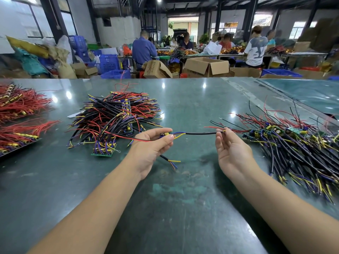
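Note:
My left hand [155, 145] pinches a small circuit board with components between thumb and fingers; red and black wires trail left from it. From that board a black cable [201, 133] with blue and yellow leads runs level to the right. My right hand [231, 151] pinches the cable's far end between thumb and fingertip, palm turned up. Another black cable end [169, 161] with yellow, blue and red leads lies on the table below my left hand.
A heap of wired boards [117, 118] lies left of centre on the green table [183, 189]. A second heap [293, 143] spreads at the right. Red wire bundles [20, 114] lie far left. Behind the table are cardboard boxes, blue crates and seated people.

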The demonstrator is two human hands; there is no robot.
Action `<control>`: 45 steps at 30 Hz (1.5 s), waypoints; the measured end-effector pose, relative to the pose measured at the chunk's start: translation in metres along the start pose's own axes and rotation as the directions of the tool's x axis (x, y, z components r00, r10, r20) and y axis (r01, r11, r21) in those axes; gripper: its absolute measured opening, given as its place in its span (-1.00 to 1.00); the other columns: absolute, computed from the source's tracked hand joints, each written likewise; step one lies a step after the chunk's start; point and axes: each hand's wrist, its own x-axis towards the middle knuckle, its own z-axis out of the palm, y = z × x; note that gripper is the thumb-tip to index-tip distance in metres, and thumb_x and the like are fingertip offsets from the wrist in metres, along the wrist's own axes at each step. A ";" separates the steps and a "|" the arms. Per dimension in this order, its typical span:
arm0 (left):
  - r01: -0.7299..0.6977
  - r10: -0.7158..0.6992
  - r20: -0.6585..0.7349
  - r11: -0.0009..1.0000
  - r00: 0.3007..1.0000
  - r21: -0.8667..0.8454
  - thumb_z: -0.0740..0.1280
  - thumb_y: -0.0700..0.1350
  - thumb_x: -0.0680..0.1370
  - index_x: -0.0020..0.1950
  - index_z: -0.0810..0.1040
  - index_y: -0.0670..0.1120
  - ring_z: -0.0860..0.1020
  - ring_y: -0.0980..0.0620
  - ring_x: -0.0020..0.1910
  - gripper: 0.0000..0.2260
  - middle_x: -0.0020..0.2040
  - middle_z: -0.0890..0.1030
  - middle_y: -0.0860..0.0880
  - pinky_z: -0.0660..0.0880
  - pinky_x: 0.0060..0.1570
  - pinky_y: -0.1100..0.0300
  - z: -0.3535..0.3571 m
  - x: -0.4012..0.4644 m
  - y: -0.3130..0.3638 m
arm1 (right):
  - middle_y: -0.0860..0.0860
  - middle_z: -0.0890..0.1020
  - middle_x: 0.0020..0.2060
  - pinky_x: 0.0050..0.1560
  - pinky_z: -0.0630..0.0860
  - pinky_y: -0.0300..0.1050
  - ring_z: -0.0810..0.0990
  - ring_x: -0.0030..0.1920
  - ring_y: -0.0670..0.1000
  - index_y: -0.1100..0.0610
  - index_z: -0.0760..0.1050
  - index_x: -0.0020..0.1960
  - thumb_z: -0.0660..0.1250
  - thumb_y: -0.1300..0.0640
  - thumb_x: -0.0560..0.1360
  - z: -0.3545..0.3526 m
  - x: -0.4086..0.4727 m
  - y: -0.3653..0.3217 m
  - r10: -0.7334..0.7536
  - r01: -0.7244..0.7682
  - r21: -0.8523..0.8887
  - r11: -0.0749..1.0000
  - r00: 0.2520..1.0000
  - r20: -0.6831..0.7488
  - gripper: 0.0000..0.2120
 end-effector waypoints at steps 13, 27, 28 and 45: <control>0.009 -0.010 -0.010 1.000 1.000 -0.021 0.38 -0.34 0.46 -0.05 0.62 -0.14 0.59 0.16 -0.36 -0.85 -0.32 0.64 0.03 0.53 -0.28 0.38 -0.002 0.000 -0.001 | 0.00 0.65 -0.40 -0.32 0.53 -0.38 0.59 -0.42 -0.16 0.14 0.45 -0.11 0.23 0.27 0.58 -0.002 0.001 -0.006 -0.034 0.032 0.023 0.999 0.992 0.121 -0.88; 0.090 -0.087 0.091 0.996 0.992 -0.024 0.34 -0.28 0.50 -0.03 0.62 -0.18 0.59 0.15 -0.35 -0.91 -0.29 0.64 -0.03 0.54 -0.31 0.37 0.007 -0.006 -0.003 | -0.01 0.47 -0.36 -0.40 0.39 -0.39 0.45 -0.49 -0.21 0.10 0.45 -0.21 0.27 0.29 0.56 -0.006 0.013 -0.011 -0.402 0.410 -0.264 0.873 0.912 0.084 -0.81; 0.095 -0.093 0.102 0.995 0.990 -0.019 0.34 -0.28 0.51 -0.03 0.62 -0.18 0.59 0.15 -0.35 -0.91 -0.29 0.64 -0.02 0.54 -0.31 0.37 0.008 -0.006 -0.003 | 0.00 0.47 -0.36 -0.40 0.40 -0.39 0.45 -0.50 -0.21 0.10 0.44 -0.21 0.26 0.28 0.57 -0.007 0.014 -0.011 -0.399 0.404 -0.263 0.876 0.914 0.075 -0.81; 0.135 -0.131 0.069 0.990 0.989 -0.053 0.35 -0.29 0.49 -0.03 0.62 -0.20 0.61 0.14 -0.34 -0.90 -0.28 0.64 -0.04 0.55 -0.30 0.38 0.004 -0.004 -0.001 | 0.02 0.54 -0.33 -0.32 0.46 -0.39 0.51 -0.47 -0.22 0.09 0.48 -0.18 0.27 0.34 0.54 -0.011 0.022 -0.003 -0.490 0.472 -0.392 0.790 0.870 0.060 -0.81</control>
